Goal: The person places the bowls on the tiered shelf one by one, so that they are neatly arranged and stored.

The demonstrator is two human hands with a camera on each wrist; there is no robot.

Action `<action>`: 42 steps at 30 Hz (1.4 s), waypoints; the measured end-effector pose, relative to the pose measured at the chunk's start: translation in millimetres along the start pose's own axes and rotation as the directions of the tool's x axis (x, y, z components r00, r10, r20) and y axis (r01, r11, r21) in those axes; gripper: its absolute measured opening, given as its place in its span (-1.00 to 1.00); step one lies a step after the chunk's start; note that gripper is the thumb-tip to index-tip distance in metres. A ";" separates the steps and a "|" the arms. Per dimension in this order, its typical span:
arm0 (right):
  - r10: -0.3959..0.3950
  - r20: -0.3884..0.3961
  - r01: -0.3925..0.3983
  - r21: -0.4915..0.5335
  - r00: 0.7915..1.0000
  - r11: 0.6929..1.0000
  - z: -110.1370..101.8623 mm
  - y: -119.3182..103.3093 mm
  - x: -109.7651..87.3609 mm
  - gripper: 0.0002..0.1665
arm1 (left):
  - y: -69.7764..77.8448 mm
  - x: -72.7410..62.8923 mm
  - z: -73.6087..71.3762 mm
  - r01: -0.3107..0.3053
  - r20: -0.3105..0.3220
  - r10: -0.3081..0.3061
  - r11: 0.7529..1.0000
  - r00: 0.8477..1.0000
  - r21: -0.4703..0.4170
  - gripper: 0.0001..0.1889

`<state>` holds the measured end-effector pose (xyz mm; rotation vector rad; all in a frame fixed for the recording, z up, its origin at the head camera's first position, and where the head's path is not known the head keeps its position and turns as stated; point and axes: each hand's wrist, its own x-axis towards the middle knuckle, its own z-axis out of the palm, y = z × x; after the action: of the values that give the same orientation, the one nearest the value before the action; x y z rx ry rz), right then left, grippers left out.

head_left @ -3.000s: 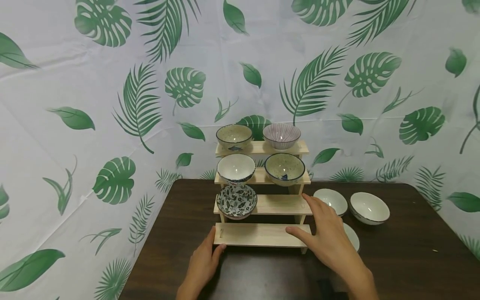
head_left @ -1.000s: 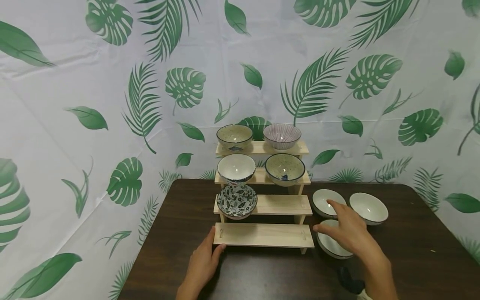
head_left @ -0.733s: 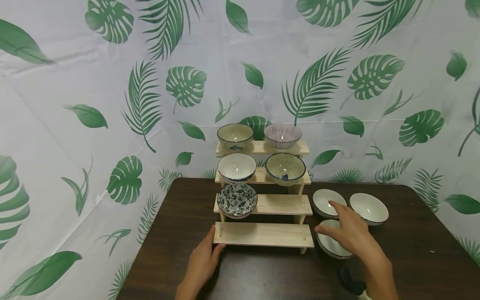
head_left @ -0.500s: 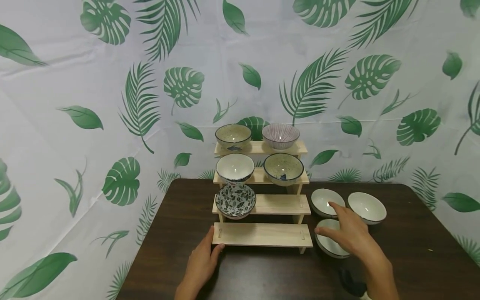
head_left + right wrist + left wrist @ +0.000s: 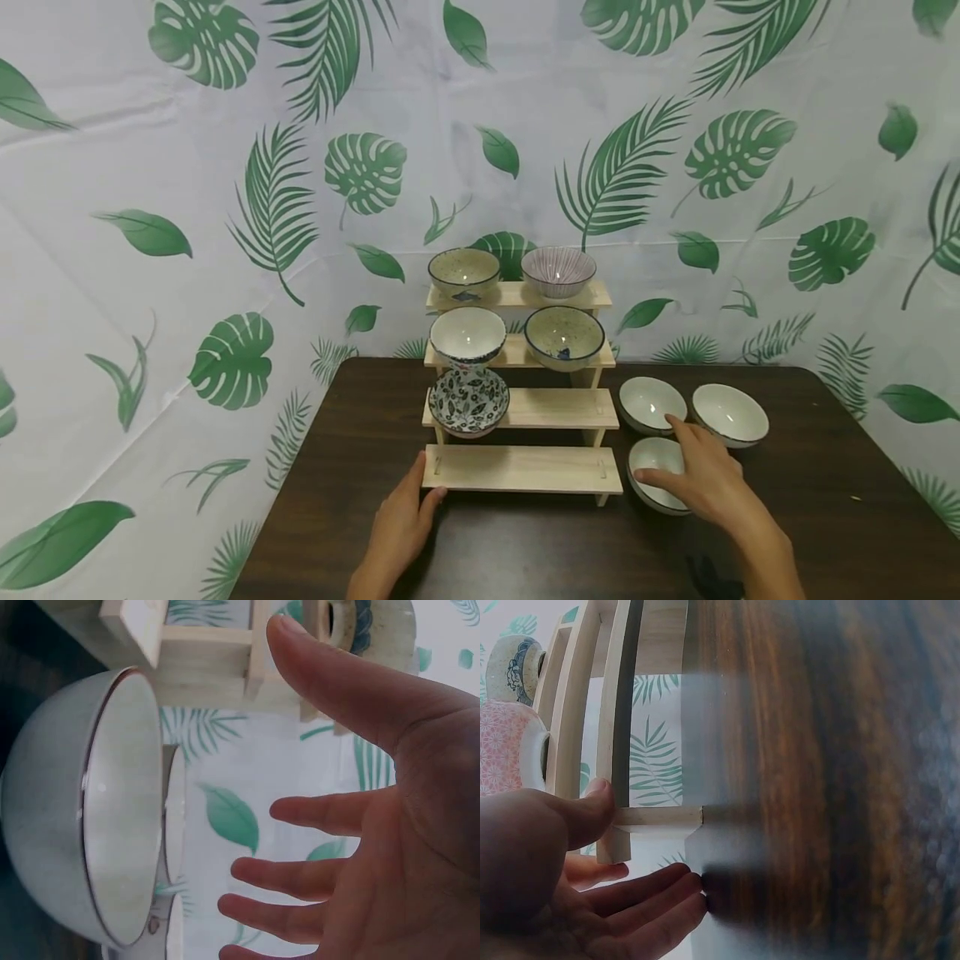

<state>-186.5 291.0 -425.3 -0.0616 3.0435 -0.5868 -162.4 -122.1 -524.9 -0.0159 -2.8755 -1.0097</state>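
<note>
A four-tier wooden stand [image 5: 522, 468] stands on the table with bowls on its upper three tiers. My left hand [image 5: 397, 523] holds the left end of its lowest board, thumb at the front edge and index finger round the end; the other fingers stretch out loosely in the left wrist view. Over the nearest white bowl [image 5: 651, 457], right of the stand, hovers my right hand [image 5: 711, 477]. Its thumb and fingers are spread, with nothing between them. In the right wrist view that white bowl [image 5: 124, 810] sits upright, apart from the fingers.
Two more white bowls, one at back left [image 5: 651, 402] and one at back right [image 5: 731, 412], stand behind the nearest one. The black-and-white floral bowl [image 5: 469, 402] occupies the third tier's left side. A leaf-print cloth [image 5: 300, 167] hangs behind the dark table [image 5: 817, 500].
My right hand has gone from beside the stand's right end to over the nearest white bowl, sinking slightly lately. My left hand keeps its hold on the stand.
</note>
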 end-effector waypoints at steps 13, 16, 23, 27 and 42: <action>0.023 0.020 -0.023 0.004 1.000 1.000 11.7 15.0 -3.7 0.41 | 0.1 1.2 -1.7 -0.008 0.003 0.008 1.000 1.000 -0.016 -0.28; 0.035 0.043 -0.035 0.001 0.998 0.999 15.3 17.1 -4.7 0.43 | 0.1 2.4 -2.3 0.006 0.020 -0.006 1.000 1.000 -0.023 -0.27; 0.050 0.080 -0.050 0.003 0.996 0.999 22.8 19.7 -6.1 0.49 | -0.2 2.9 -2.7 0.023 0.044 -0.022 0.999 0.999 -0.029 -0.27; 0.041 0.066 -0.042 0.017 0.997 0.999 27.6 20.7 -7.5 0.49 | -1.2 3.1 -1.6 0.023 0.040 -0.022 0.999 0.999 -0.027 -0.27; 0.051 0.125 -0.057 0.041 0.991 0.998 37.2 26.8 -6.0 0.53 | -2.2 3.7 -4.8 0.005 0.051 -0.003 1.000 0.999 -0.031 -0.26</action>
<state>-179.6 302.3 -469.5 -0.0133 2.9007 -0.6219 -165.8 -127.0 -522.2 -0.0382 -2.9061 -1.0699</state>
